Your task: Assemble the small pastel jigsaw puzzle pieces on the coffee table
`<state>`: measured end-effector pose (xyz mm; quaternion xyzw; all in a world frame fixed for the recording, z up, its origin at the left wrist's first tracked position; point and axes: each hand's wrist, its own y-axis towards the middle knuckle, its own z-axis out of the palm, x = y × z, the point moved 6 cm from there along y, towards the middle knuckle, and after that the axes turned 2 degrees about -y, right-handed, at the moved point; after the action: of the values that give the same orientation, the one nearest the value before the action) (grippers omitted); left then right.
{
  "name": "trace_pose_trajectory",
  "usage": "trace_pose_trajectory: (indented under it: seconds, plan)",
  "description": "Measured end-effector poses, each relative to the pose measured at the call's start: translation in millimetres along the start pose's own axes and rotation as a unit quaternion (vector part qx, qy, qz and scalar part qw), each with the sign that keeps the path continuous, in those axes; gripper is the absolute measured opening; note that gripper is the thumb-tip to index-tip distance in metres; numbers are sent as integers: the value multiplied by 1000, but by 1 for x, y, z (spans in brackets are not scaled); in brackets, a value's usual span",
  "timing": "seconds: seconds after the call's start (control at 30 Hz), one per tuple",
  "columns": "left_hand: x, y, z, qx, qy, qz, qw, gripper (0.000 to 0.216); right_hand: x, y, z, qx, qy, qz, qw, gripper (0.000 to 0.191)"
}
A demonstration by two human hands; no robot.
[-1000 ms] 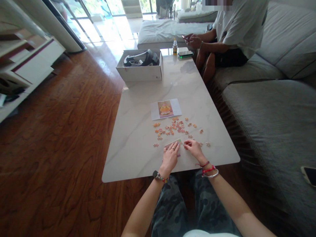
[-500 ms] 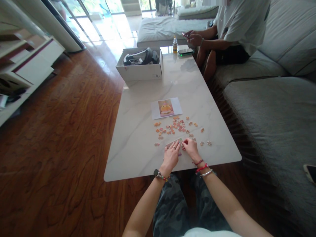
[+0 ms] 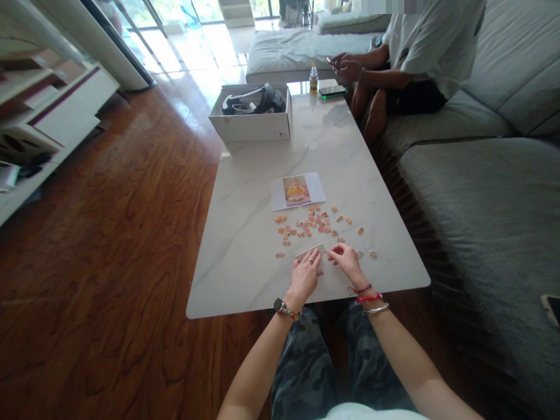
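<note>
Several small pink and orange puzzle pieces point(image 3: 311, 225) lie scattered on the white marble table point(image 3: 245, 233), just below a reference picture point(image 3: 297, 191). My left hand point(image 3: 305, 274) lies flat with fingers spread on a small joined strip of pieces point(image 3: 310, 252) near the table's front edge. My right hand point(image 3: 347, 262) is beside it, fingers pinched at the strip's right end on a piece too small to make out.
A white box point(image 3: 251, 122) holding a black headset stands at the table's far end, with a small bottle point(image 3: 313, 79) and a phone point(image 3: 331, 91) behind it. Another person point(image 3: 420, 52) sits on the grey sofa point(image 3: 481, 192) at right, holding a phone. Wooden floor is at left.
My right hand has shifted slightly at the strip's right end; my left hand stays flat on it. The camera view has drifted a little.
</note>
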<state>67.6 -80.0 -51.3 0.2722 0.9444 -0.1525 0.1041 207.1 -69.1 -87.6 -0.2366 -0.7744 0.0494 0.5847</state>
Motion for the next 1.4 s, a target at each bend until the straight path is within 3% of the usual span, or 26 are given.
trace_pose_trajectory:
  seconds: [0.13, 0.33, 0.53, 0.83, 1.03, 1.17, 1.4]
  plan:
    - [0, 0, 0, -1, -1, 3, 1000, 50, 0, -2, 4, -11, 36, -12, 999, 27]
    - [0, 0, 0, 3, 2, 6, 1000, 51, 6, -4, 3, -50, -135, -70, 987, 15]
    - [-1, 0, 0, -12, -1, 6, 1000, 47, -1, 0, 10, -50, -172, -49, 983, 14]
    - [-7, 6, -2, 0, 7, -14, 1000, 47, 16, 8, 8, -35, -293, -65, 953, 11]
    - [-10, 13, -2, 13, 21, -23, 999, 47, 15, -1, -7, -11, -227, -102, 968, 17]
    - [-10, 14, -3, 17, 23, -17, 999, 46, 21, -20, -2, 0, -302, -201, 932, 18]
    - [-8, 10, -1, 16, 27, -15, 999, 44, 22, -27, 20, 3, -433, -228, 872, 24]
